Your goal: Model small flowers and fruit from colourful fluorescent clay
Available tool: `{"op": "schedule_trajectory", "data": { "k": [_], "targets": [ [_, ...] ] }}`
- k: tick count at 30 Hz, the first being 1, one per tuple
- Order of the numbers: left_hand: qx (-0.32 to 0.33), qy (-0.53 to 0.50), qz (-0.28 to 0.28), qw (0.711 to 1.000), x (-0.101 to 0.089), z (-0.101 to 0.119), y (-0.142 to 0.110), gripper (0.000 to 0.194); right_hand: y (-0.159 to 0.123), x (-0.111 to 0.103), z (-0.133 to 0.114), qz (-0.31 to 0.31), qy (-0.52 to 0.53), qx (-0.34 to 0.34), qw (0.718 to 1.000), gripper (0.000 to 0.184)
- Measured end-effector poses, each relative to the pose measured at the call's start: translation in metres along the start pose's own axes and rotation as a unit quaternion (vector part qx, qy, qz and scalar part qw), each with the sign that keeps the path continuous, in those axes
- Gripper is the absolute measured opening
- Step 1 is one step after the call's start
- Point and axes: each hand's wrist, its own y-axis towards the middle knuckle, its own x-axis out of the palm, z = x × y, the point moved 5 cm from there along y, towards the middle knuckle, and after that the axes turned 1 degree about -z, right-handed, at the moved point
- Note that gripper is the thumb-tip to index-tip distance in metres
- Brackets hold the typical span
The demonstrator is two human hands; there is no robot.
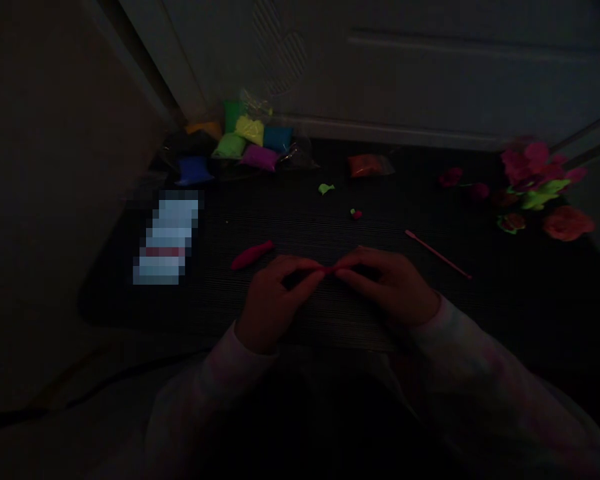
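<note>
The scene is very dim. My left hand (275, 293) and my right hand (387, 283) meet over a dark mat (330, 227), fingertips pinched together on a small red clay piece (329, 269) held between them. A rolled pink-red clay lump (253, 255) lies on the mat just left of my left hand. A thin pink stick tool (437, 253) lies to the right of my right hand.
Bags of coloured clay (245, 143) are piled at the back left, an orange bag (367, 165) at back centre. Clay flowers (535, 187) stand at the right. Small green (326, 189) and red-green (356, 214) bits lie mid-mat. A pixelated white item (167, 237) lies at the left.
</note>
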Motion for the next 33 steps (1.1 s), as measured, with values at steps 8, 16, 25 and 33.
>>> {"op": "schedule_trajectory", "data": {
  "k": [8, 16, 25, 33],
  "targets": [
    [0.009, -0.008, 0.016, 1.0, -0.001, 0.0, 0.0, 0.009, 0.001, 0.0, 0.002, 0.005, -0.004, 0.005, 1.0, 0.014],
    [0.007, -0.01, 0.023, 1.0, -0.002, -0.002, -0.001, 0.012, 0.0, -0.003, 0.005, 0.029, 0.019, 0.02, 0.999, 0.014],
    [-0.027, -0.032, 0.03, 0.999, -0.003, -0.004, -0.002, 0.01, -0.002, -0.005, 0.01, 0.036, 0.044, 0.056, 0.997, 0.015],
    [-0.051, -0.035, 0.029, 0.998, -0.004, -0.006, -0.002, 0.01, -0.002, -0.006, 0.011, 0.031, 0.035, 0.077, 0.996, 0.016]
  ]
}}
